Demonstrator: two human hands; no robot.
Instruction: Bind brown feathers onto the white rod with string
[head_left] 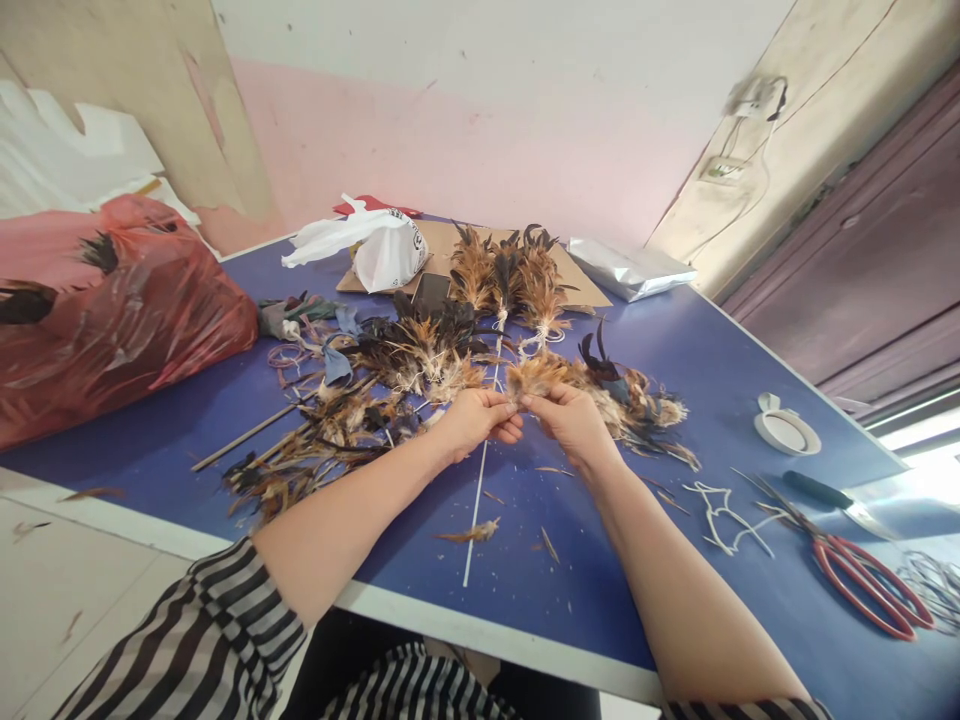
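Observation:
My left hand (475, 420) and my right hand (571, 420) meet over the middle of a blue table (675, 350). Both are closed in a pinch on a small bunch of brown feathers (537, 374) held between them. A thin white string (480, 490) runs from under my hands toward the table's near edge. To the left lies a loose heap of brown and black feathers (375, 390). Three tied feather bundles (506, 275) lie behind it on a sheet of cardboard (585, 290). More feathers (637, 400) are spread just right of my right hand.
A red plastic bag (112, 310) sits at the left, a white plastic bag (382, 250) at the back, a silver packet (630, 268) at back right. Red-handled scissors (862, 575), a roll of tape (786, 430), a dark-handled tool (825, 492) and white string scraps (724, 515) lie at right. Thin sticks (247, 435) lie at left.

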